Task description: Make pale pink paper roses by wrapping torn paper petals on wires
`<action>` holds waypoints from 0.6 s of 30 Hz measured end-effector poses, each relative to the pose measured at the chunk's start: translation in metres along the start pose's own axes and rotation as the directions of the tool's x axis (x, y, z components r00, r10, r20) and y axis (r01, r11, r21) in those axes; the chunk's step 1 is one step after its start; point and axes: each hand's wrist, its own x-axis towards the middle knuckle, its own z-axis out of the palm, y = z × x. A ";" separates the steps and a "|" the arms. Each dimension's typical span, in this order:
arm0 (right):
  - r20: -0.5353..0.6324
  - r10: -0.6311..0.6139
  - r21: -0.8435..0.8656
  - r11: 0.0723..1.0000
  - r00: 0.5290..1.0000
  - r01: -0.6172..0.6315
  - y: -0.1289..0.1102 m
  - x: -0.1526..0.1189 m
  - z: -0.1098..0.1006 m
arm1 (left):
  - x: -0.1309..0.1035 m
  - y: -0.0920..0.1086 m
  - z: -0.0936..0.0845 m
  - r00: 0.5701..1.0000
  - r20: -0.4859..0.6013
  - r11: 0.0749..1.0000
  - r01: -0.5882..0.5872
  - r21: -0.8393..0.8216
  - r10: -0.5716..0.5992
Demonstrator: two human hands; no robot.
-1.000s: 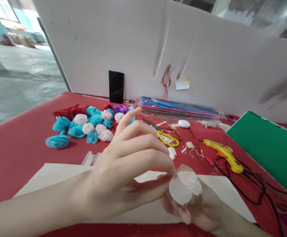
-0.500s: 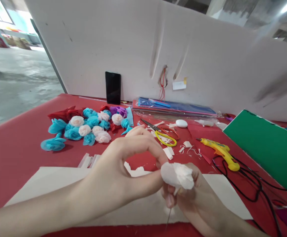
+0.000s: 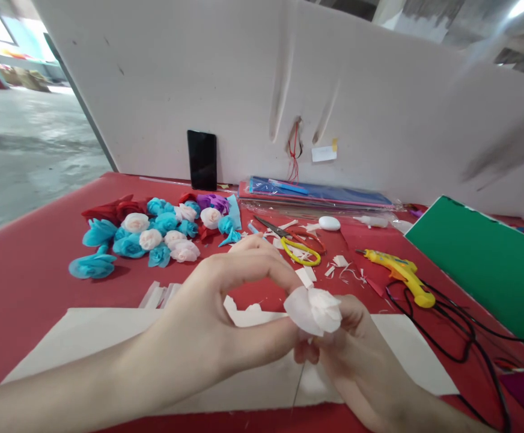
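Observation:
A white paper flower [image 3: 322,311] with layered petals is between my hands, above a pale sheet [image 3: 253,382]. My left hand [image 3: 226,313] comes in from the left, thumb and forefinger closed on the edge of an outer petal. Below and behind the bloom, my right hand [image 3: 363,358] is closed around the flower's base; its fingertips are partly hidden. A thin wire stem [image 3: 298,385] hangs down from the right fingers. Beyond my left hand lie scissors [image 3: 301,251] with yellow and red handles, among white paper scraps [image 3: 341,261].
Blue, white, red and purple paper flowers [image 3: 167,224] crowd the left of the red table [image 3: 32,258]. A yellow glue gun [image 3: 399,273] with a black cord [image 3: 451,361] lies right, beside a green board [image 3: 482,264]. Behind stand a phone [image 3: 202,160] and plastic-wrapped sheets [image 3: 334,193].
The flower has shifted slightly left and up and turned, so its outer petal looks wider. Both hands keep hold; the right hand has rotated the stem a little. The whole view has shifted slightly.

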 end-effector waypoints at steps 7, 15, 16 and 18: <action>-0.070 -0.023 -0.120 0.993 0.997 0.014 -0.003 -0.008 0.002 | 0.002 0.002 0.001 1.000 0.007 1.000 0.008 -0.021 -0.008; -0.114 -0.090 -0.247 0.967 0.989 0.059 -0.003 -0.009 0.007 | -0.003 0.000 0.003 0.999 0.016 0.999 0.034 -0.034 -0.033; -0.115 -0.101 -0.270 0.961 0.988 0.067 -0.003 -0.009 0.007 | -0.003 -0.001 0.003 1.000 0.012 0.999 0.028 -0.030 -0.028; -0.110 -0.115 -0.312 0.947 0.987 0.076 -0.003 -0.009 0.007 | -0.002 -0.002 0.004 1.000 0.006 1.000 0.015 -0.015 -0.015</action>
